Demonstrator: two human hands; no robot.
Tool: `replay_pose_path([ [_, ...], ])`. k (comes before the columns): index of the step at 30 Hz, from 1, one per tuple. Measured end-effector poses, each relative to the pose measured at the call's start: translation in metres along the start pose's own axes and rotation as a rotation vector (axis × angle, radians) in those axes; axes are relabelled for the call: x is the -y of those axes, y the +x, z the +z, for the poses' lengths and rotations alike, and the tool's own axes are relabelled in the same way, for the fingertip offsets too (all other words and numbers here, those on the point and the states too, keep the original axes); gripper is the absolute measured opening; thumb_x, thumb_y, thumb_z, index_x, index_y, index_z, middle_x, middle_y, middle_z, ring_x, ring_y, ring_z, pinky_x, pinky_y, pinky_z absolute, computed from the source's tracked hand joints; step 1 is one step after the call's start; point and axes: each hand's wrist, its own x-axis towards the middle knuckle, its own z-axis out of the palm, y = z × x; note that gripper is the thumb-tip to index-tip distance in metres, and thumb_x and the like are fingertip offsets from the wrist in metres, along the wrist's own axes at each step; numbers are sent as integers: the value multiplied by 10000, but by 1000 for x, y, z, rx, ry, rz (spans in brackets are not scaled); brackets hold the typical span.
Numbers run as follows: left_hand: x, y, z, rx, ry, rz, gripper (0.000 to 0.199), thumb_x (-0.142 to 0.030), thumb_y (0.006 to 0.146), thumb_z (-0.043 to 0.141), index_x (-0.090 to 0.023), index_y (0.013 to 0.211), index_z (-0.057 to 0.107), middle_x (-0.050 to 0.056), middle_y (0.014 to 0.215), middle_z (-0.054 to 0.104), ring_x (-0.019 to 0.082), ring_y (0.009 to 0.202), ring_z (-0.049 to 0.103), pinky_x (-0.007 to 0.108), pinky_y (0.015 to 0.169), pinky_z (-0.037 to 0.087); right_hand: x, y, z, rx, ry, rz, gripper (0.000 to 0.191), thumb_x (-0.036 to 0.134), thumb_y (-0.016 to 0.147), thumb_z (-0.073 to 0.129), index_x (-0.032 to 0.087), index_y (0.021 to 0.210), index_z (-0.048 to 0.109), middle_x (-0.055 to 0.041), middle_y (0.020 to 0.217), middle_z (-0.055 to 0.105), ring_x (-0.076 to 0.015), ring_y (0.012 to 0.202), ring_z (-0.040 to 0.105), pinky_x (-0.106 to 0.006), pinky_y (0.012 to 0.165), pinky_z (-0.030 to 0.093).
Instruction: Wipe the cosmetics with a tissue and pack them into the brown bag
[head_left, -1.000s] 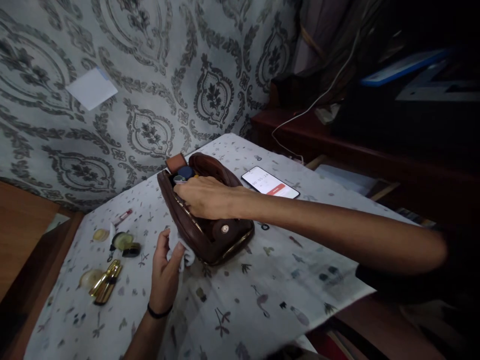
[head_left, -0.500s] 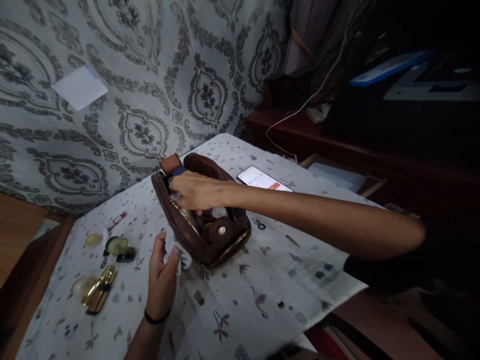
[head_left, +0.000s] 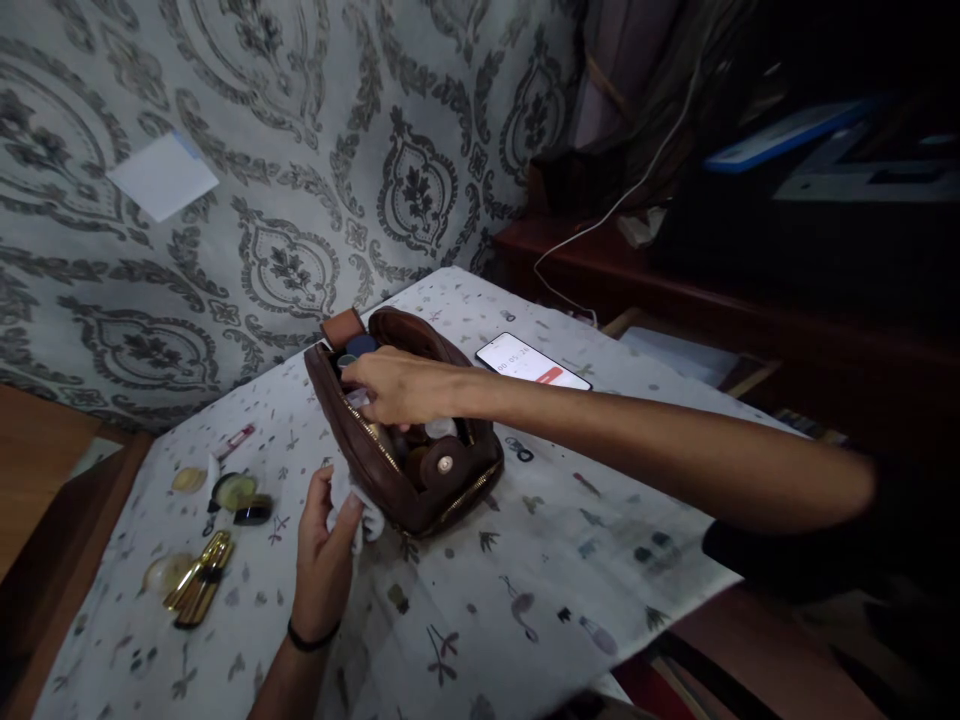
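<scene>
A brown leather toiletry bag [head_left: 375, 470] lies unzipped on the table, its brass zipper running along the opening. My right hand [head_left: 401, 388] reaches into it with fingers curled down among the contents. A pale, clear item shows by those fingertips, but I cannot make out what they grip. Also inside are a dark blue round lid [head_left: 361, 345] and a whitish cap [head_left: 440, 427]. Beside the bag's near left side, my left hand [head_left: 324, 555] is closed on a crumpled white cloth [head_left: 369, 522], partly hidden behind the thumb.
Left on the patterned tablecloth [head_left: 450, 620] lie gold tubes [head_left: 201, 580], a greenish jar [head_left: 232, 492], a dark lid [head_left: 253, 510], a pink-ended tube [head_left: 238, 440] and small round items. A phone [head_left: 529, 362] showing a timer lies behind my right forearm. A white cable [head_left: 622, 212] hangs at the back.
My right hand has shifted very slightly within the bag, and more of the dark blue lid shows. My left hand holds the cloth in the same place.
</scene>
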Motion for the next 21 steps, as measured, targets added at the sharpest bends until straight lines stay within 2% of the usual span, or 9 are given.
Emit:
replay_pose_path([
  [4, 5, -2, -2, -14, 16, 9, 419, -578, 825, 611, -241, 1072, 571, 62, 1074, 615, 251, 1059, 535, 372, 954, 402, 4, -23, -3, -214, 6, -43, 202, 188, 866, 571, 154, 1040, 669, -16, 747, 651, -148, 698, 575, -235, 619, 362],
  [6, 9, -4, -3, 3, 25, 13, 391, -550, 836, 610, -244, 1077, 574, 55, 1035, 618, 243, 1025, 548, 369, 935, 421, 5, -40, 0, -271, 34, -41, 185, 191, 899, 564, 162, 1043, 675, -12, 760, 652, -140, 700, 568, -235, 639, 358],
  [10, 18, -9, -2, 48, 23, -12, 374, -508, 836, 622, -225, 1077, 580, 64, 1000, 632, 248, 995, 573, 364, 896, 456, 0, -74, 15, -241, 53, -135, 155, 202, 941, 555, 160, 882, 692, -23, 788, 649, -128, 698, 576, -235, 653, 385],
  [13, 22, -11, 1, 75, -22, -37, 366, -484, 842, 622, -215, 1085, 573, 73, 1018, 644, 251, 1007, 591, 360, 889, 474, -8, -89, 28, -262, 85, -149, 174, 200, 960, 534, 161, 896, 692, -43, 861, 661, -126, 726, 597, -230, 648, 423],
  [21, 22, -11, 1, 116, -137, -63, 285, -433, 879, 603, -237, 1084, 579, 67, 1014, 657, 246, 1002, 607, 363, 885, 487, -12, -92, 42, -322, 99, -138, 166, 162, 962, 522, 196, 961, 684, -42, 895, 701, -131, 778, 669, -221, 673, 512],
])
